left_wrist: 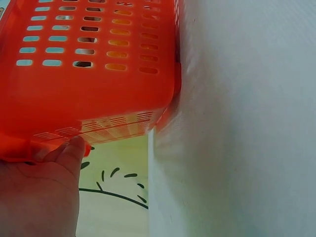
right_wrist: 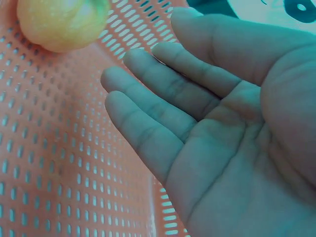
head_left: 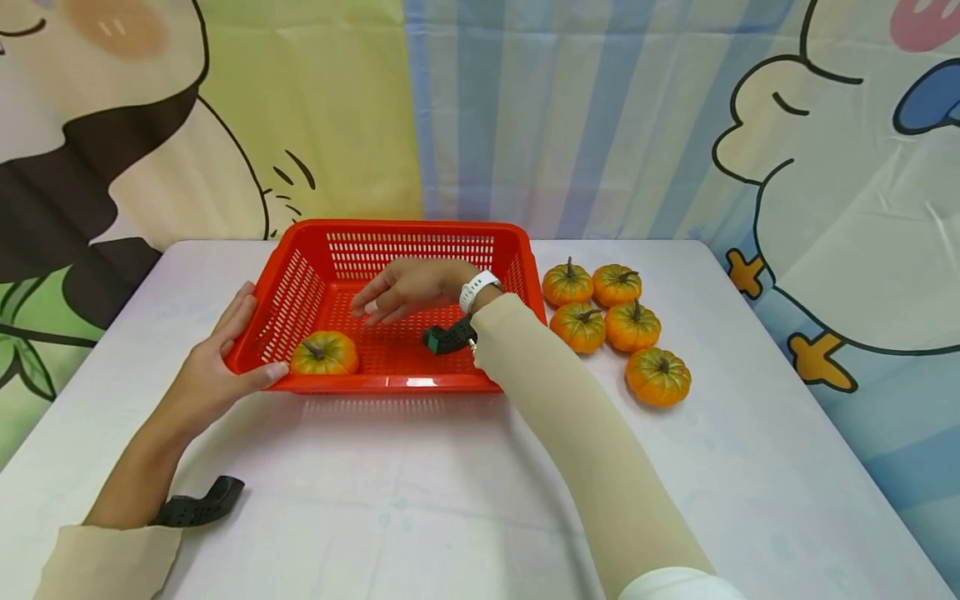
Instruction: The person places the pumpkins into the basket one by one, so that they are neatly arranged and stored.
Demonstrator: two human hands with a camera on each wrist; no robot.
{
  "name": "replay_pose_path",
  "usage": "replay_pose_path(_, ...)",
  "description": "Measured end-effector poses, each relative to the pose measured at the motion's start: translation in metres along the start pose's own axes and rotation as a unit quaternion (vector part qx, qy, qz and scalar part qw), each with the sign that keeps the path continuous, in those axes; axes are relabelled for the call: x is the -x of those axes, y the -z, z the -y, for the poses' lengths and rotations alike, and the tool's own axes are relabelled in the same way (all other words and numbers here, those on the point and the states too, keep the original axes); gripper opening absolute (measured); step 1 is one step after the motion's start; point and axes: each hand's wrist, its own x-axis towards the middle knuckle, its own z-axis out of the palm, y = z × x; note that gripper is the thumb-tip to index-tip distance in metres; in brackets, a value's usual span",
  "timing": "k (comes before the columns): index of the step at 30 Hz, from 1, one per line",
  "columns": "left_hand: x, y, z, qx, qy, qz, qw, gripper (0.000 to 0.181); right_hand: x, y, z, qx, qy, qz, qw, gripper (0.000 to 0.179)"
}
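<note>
A red plastic basket [head_left: 420, 383] with slotted walls stands on the table. My left hand [head_left: 213, 362] holds its front left corner, the thumb along the front rim and the fingers against the left side. One small orange pumpkin [head_left: 325, 353] rests inside at the front left; the right wrist view shows part of this pumpkin [right_wrist: 64, 22]. Over the basket's floor hovers my right hand [head_left: 408, 290], palm facing inward, fingers loosely extended and nothing in them. The pumpkin lies apart from its fingertips.
Several more small pumpkins [head_left: 632, 326] sit grouped on the white-covered table [head_left: 750, 467], right of the basket. Behind the table hangs a cartoon-printed curtain [head_left: 487, 108]. Black wrist devices [head_left: 198, 502] are strapped to both arms.
</note>
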Motion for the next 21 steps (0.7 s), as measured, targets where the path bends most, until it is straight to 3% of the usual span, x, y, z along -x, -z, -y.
replay_pose_path(21, 0.0, 0.001, -0.001, 0.015, -0.015, 0.01, 0.9997, 0.096, 0.044, 0.023, 0.0, -0.008, 0.061, -0.068, 0.9958, 0.034)
